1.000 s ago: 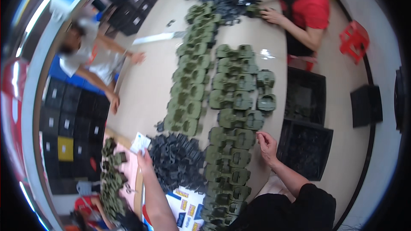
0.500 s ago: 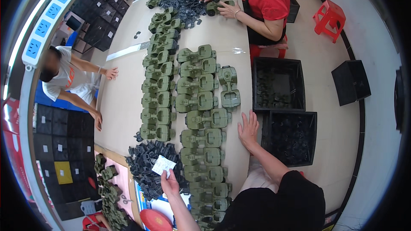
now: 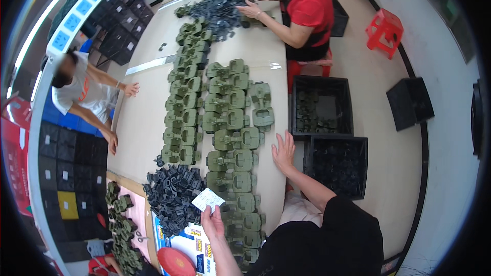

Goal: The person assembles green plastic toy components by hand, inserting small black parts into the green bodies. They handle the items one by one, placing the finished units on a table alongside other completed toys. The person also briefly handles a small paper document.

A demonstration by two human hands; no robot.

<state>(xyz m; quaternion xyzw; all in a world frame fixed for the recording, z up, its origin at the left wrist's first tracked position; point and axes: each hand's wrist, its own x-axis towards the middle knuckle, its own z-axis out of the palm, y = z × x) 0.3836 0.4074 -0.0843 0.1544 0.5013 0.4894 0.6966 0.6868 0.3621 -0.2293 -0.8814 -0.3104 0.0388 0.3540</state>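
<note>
A small white paper slip (image 3: pixel 208 199) is pinched in my left hand (image 3: pixel 213 221), held over the edge of a heap of dark grey plastic parts (image 3: pixel 174 194). Right of the slip runs a column of green plastic toy vehicle bodies (image 3: pixel 235 161). My right hand (image 3: pixel 284 152) lies on the table's right edge with its fingers spread, holding nothing. Just beyond it, a green toy vehicle body (image 3: pixel 262 105) stands apart from the columns.
Black crates (image 3: pixel 337 166) stand right of the table. A co-worker in red (image 3: pixel 311 10) handles parts at the far grey pile (image 3: pixel 220 10). Another person (image 3: pixel 84 92) leans on the left edge. A red round lid-like object (image 3: pixel 176 261) lies at the near left.
The whole view has shifted slightly. My left hand has moved the paper slip rightward, toward the green column. The co-worker in red has brought both hands together at the far pile.
</note>
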